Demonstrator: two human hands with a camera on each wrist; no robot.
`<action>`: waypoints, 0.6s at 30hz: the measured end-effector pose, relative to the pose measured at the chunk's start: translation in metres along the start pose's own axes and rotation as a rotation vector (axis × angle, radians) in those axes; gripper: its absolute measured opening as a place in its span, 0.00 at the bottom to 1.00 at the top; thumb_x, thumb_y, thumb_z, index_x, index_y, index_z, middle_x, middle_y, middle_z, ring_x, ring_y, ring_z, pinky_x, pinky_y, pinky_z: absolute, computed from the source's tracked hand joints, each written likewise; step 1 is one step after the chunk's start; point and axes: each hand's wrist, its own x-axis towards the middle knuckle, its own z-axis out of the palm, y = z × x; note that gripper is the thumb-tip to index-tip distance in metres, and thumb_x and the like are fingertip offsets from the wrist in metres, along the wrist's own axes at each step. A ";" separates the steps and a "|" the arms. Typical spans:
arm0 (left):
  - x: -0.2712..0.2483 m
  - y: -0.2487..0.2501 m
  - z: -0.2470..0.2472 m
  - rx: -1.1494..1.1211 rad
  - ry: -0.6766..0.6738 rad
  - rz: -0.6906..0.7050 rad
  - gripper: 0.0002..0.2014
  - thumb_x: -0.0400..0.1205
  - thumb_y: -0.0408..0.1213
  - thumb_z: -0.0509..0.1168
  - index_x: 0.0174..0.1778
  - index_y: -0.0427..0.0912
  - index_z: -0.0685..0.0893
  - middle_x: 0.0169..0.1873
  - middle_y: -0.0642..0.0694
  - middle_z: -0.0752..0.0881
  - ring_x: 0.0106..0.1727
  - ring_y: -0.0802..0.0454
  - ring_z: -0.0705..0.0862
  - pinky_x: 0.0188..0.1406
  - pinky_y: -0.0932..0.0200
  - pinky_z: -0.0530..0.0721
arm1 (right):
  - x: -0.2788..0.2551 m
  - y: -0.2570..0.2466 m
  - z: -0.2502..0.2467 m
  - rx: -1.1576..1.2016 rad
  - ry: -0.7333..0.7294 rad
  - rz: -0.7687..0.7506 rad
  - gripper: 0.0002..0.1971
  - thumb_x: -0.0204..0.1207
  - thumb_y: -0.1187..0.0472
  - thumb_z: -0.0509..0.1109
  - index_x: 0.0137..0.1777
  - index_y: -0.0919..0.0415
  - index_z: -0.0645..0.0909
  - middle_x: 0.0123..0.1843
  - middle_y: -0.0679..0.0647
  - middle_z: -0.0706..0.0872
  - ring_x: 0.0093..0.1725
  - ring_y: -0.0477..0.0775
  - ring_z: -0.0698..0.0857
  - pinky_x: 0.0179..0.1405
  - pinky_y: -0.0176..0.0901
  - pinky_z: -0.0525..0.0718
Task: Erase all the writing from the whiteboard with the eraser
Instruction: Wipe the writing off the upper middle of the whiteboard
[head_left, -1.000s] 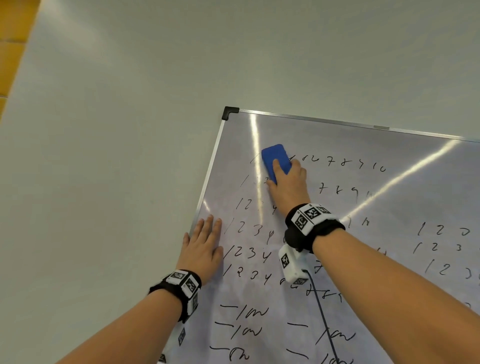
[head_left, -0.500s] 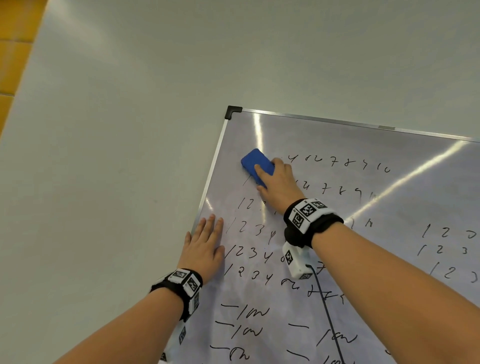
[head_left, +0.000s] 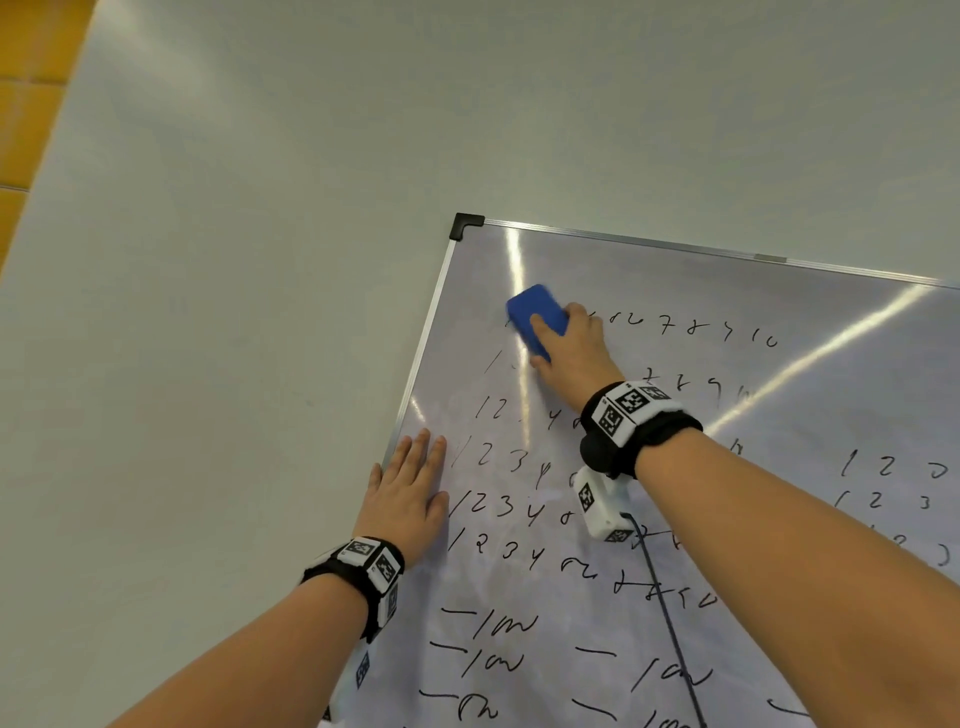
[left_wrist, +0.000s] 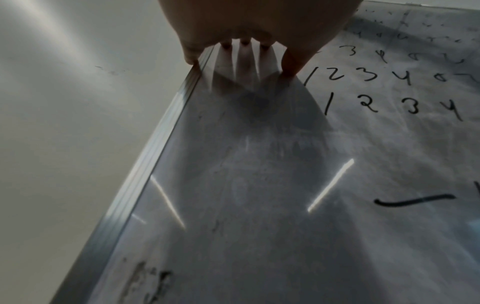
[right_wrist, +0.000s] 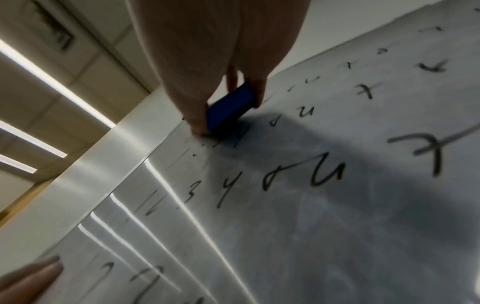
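A metal-framed whiteboard (head_left: 649, 270) lies flat on a pale table, covered with black handwritten numbers and squiggles. My right hand (head_left: 574, 345) grips a blue eraser (head_left: 535, 314) near the board's upper left and presses it onto the first rows of numbers. In the right wrist view the eraser (right_wrist: 228, 108) sits pinched between thumb and fingers, its base on the board (right_wrist: 337, 226). My left hand (head_left: 410, 493) lies flat with straight fingers on the board's left edge. The left wrist view shows that hand (left_wrist: 249, 24) resting by the metal frame (left_wrist: 161, 148).
The pale table (head_left: 234, 338) spreads to the left of and beyond the board. A strip of orange floor (head_left: 26, 78) shows at the far left. A black cable (head_left: 670, 629) runs from the right wrist camera across the board's writing.
The eraser swept left over the top rows, then came back a little right and up. Digits at the left of the first two rows have faded. My left hand has stayed put.
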 end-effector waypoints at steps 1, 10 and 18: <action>0.000 0.000 0.000 0.002 -0.001 -0.002 0.34 0.77 0.52 0.36 0.81 0.53 0.35 0.80 0.55 0.34 0.82 0.53 0.36 0.79 0.45 0.40 | -0.001 0.000 0.000 -0.008 -0.038 -0.075 0.26 0.82 0.53 0.60 0.78 0.54 0.61 0.75 0.65 0.58 0.71 0.65 0.61 0.72 0.53 0.67; 0.000 -0.003 0.002 0.010 -0.002 0.011 0.36 0.68 0.58 0.25 0.75 0.54 0.27 0.76 0.57 0.29 0.80 0.56 0.33 0.80 0.46 0.39 | 0.001 0.003 -0.004 -0.061 -0.013 -0.096 0.24 0.81 0.56 0.60 0.77 0.53 0.65 0.72 0.65 0.62 0.69 0.66 0.64 0.69 0.54 0.70; 0.001 -0.007 0.003 -0.009 0.009 0.040 0.36 0.70 0.60 0.27 0.75 0.54 0.27 0.76 0.57 0.29 0.77 0.58 0.29 0.79 0.47 0.38 | 0.001 0.002 0.000 -0.046 -0.009 -0.034 0.25 0.81 0.56 0.60 0.78 0.52 0.62 0.72 0.66 0.62 0.68 0.66 0.64 0.68 0.53 0.70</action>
